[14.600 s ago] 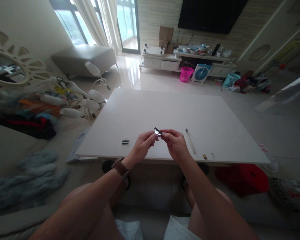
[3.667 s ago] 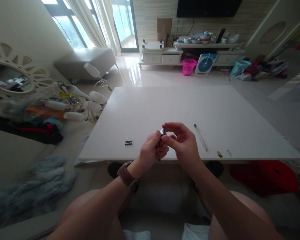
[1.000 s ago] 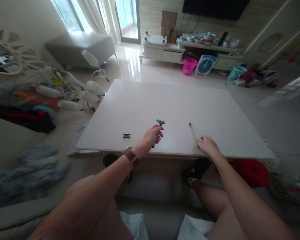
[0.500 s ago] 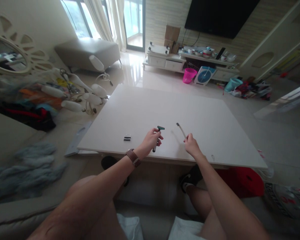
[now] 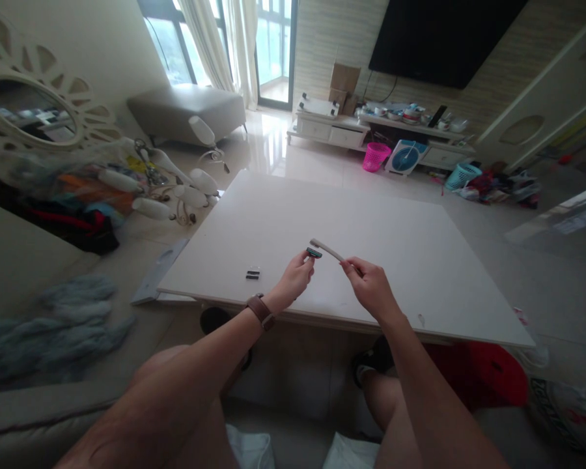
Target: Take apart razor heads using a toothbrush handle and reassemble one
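Note:
My left hand (image 5: 294, 279) is closed around the handle of a razor (image 5: 314, 253), whose green and black head points up and away from me. In my right hand (image 5: 368, 283) is a toothbrush (image 5: 329, 251), gripped by its handle between thumb and fingers. Its dark bristle end lies right at the razor head; whether the two touch I cannot tell. Both are held above the near part of the white table (image 5: 371, 215). Left of my left hand, a small clear case with dark razor cartridges (image 5: 252, 274) rests on the tabletop.
A small clear piece (image 5: 420, 319) lies near the table's front edge at right. Beside the table's left side stands a lamp with several white shades (image 5: 190, 195). A red stool (image 5: 483, 374) is below the right front. A pink basket (image 5: 376, 157) stands beyond the far edge.
My right hand has brought the toothbrush leftward, so its bristle end is now at the razor head. My left hand has tilted the razor a little. The view has shifted slightly.

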Demonstrator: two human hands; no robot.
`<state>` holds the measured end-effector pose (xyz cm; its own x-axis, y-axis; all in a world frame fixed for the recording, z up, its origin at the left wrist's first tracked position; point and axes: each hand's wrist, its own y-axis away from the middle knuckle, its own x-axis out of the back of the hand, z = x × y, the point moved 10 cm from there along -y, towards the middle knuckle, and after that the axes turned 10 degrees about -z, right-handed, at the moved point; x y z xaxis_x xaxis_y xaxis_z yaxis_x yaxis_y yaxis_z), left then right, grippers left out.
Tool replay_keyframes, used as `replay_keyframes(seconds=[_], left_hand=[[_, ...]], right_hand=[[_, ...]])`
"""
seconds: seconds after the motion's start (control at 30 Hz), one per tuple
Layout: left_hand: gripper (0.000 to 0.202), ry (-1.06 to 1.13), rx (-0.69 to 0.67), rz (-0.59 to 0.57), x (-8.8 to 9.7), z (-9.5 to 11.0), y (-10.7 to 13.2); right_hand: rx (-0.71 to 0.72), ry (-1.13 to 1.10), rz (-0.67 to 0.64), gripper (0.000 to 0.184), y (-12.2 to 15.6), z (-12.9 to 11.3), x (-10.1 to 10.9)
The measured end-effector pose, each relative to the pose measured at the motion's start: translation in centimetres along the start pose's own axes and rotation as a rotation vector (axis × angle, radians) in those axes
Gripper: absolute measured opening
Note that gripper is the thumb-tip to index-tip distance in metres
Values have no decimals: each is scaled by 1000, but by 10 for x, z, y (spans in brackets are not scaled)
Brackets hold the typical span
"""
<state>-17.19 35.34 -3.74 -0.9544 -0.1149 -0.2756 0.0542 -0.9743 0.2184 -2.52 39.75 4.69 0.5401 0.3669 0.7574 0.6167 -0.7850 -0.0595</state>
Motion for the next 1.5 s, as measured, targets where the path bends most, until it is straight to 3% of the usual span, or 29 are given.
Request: replay_keyframes(seconds=[0.23,0.43,0.53,0.63,0.73,0.8,0.9,1.0,1.13,1.23,1.4,1.5], left_hand=[[13,17,21,26,5,-1,1],[15,-65,-32,46,5,0,-3],[13,-88,-51,23,0,1,-4],[13,-9,-5,30,4,0,-3],[14,-1,-11,60,13,3,-4],[14,-48,-42,66,14,6,-6],[14,-103,-73,37,7,6,-6],[13,-71,-52,32,6,6,-5],[14,-32,-21,81,18,6,-5],[15,-116,-65,73,18,8,-7],[14,-149,-68,3,2,5,-6],[12,-41,-1,31,7,4,-3]], right_hand=[[-74,196,-2,32,4,13,4],[-55,88,97,36,10,15,17],[-7,85,28,35,7,8,5],[-59,134,-24,34,5,15,3],[-119,181,57,32,8,23,18],[-79,142,108,34,9,18,23],[11,78,84,36,8,6,13],[9,100,9,35,5,6,0],[-84,140,43,30,6,22,9],[-58,66,121,32,8,22,17],[48,28,64,33,5,6,0],[16,78,37,32,4,10,-3]])
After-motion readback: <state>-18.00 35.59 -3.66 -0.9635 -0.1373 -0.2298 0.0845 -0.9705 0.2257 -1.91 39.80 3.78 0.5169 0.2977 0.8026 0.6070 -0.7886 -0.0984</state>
